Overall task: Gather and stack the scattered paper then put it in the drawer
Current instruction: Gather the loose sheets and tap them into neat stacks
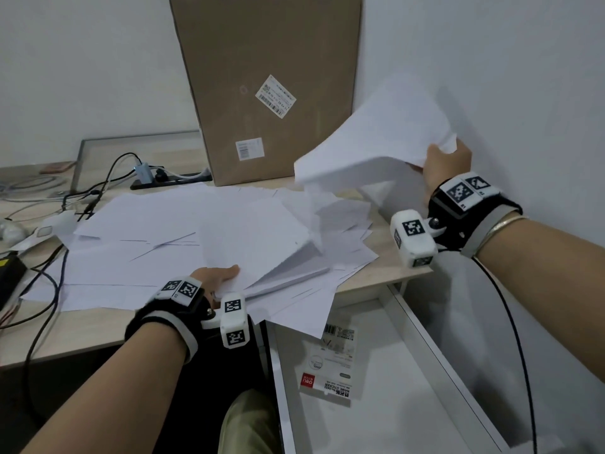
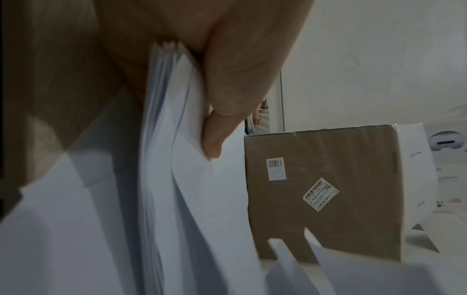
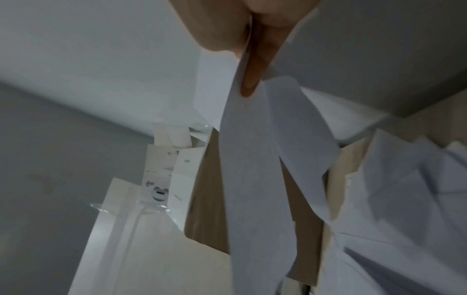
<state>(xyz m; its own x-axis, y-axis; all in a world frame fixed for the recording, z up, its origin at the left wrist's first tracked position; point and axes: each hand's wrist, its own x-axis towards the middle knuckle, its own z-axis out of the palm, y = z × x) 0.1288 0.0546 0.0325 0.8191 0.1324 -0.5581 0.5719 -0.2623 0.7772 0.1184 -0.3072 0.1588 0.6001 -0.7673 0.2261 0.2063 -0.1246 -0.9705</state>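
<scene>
White sheets of paper (image 1: 157,231) lie scattered over the wooden desk (image 1: 386,267). My left hand (image 1: 216,280) grips the near corner of a thick stack of sheets (image 1: 262,250) on the desk; in the left wrist view the thumb (image 2: 227,111) presses on the stack's edge (image 2: 161,139). My right hand (image 1: 448,168) is raised above the desk's right end and pinches a sheaf of several sheets (image 1: 376,142), which droop to the left. In the right wrist view the held sheets (image 3: 252,179) hang past a finger. The open white drawer (image 1: 422,342) is below the desk's right side.
A tall cardboard box (image 1: 268,86) stands at the back of the desk. Cables (image 1: 49,290) and a power strip (image 1: 163,181) lie at the left. A label packet (image 1: 330,365) lies in the drawer. The wall is close on the right.
</scene>
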